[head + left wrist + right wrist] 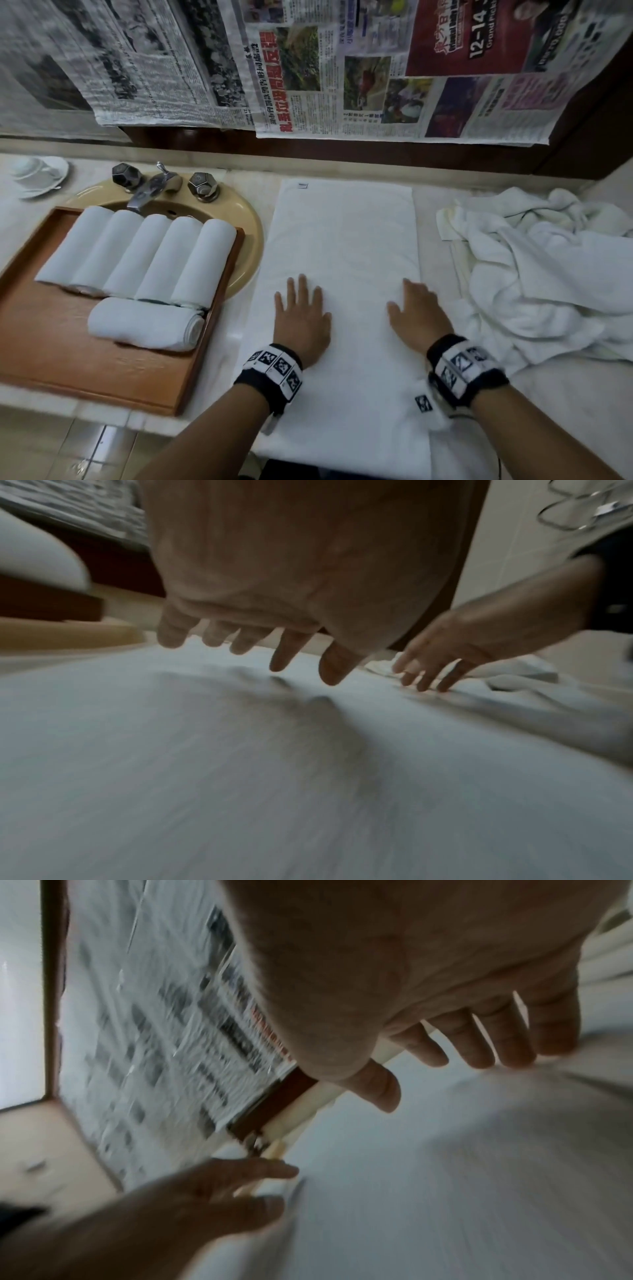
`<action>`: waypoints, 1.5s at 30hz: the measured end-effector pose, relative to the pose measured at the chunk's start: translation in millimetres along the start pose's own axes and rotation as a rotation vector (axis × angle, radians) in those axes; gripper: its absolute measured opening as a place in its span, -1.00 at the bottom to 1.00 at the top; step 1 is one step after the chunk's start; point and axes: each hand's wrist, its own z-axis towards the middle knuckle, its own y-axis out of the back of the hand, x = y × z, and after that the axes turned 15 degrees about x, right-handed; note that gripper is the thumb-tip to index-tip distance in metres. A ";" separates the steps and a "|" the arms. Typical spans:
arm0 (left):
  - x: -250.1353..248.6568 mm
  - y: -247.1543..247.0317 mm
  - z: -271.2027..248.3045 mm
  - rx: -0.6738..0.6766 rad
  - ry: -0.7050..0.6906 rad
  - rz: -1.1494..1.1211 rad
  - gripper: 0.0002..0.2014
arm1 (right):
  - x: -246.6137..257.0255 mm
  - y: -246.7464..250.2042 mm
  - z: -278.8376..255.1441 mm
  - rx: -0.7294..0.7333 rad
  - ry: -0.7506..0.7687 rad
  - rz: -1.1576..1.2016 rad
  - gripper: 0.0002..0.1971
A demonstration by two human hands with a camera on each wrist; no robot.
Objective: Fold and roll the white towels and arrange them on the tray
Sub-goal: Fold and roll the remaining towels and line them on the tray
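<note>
White folded terry towel (342,260) lies flat on the pale marble desk (438,246), and the left hand (301,317) and right hand (419,315), fingers spread flat on it, should smooth evenly outward before rolling tightly from the near end.

Bare forearms; black wristbands (466,373) bearing white square-code tags, apparently.

Open counter strip (435,233) runs between folded towel (346,240) and crumpled towel pile (548,274) — leftward, the tray (102,370) and faucet (150,188) block passage.
</note>
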 end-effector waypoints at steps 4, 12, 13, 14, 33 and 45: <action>-58.5 16.0 21.3 -0.204 -0.223 -0.062 -0.57 | -11.6 62.8 44.8 -0.125 0.016 0.119 -0.54; -131.2 28.0 78.9 -0.242 -0.337 -0.193 -0.71 | -22.4 132.2 110.8 -0.209 0.027 0.215 -0.76; -135.7 27.4 85.3 -0.230 -0.329 -0.163 -0.70 | -24.1 134.5 119.8 -0.206 0.033 0.218 -0.77; -140.0 27.2 91.5 -0.230 -0.320 -0.120 -0.71 | -25.4 136.3 128.0 -0.208 0.039 0.227 -0.77; -179.1 38.7 138.8 -0.249 -0.134 -0.123 -0.62 | -23.5 164.2 173.9 -0.229 0.094 0.391 -0.95; -169.6 92.1 106.2 -0.132 -0.154 -0.758 -0.84 | 4.8 186.4 138.9 -0.407 0.229 0.604 -0.87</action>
